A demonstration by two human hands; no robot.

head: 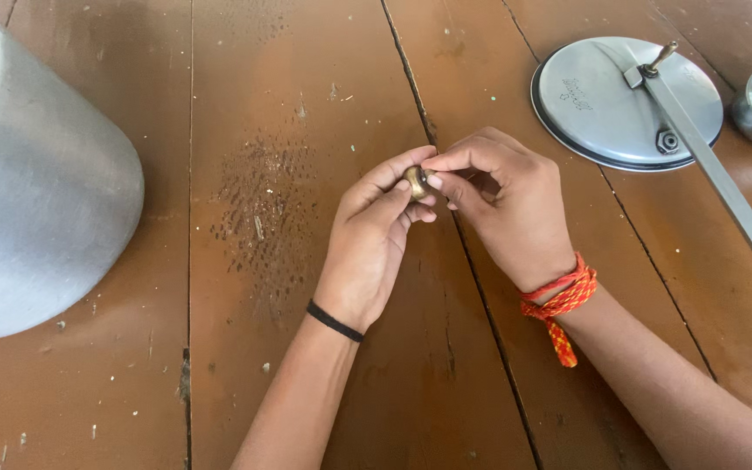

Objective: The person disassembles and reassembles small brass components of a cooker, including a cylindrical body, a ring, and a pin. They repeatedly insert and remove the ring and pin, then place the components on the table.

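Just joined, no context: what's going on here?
A person holds a small brass knob between both hands: left hand cradles it, right hand pinches it with the fingertips. They work above a wooden table. A metal lid with a long handle lies to the right, a big metal pot to the left.

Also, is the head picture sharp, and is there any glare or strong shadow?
In the head view the left hand, right hand and small brass piece are sharp; soft daylight, faint shadows; mild glare on the big metal pot and lid.
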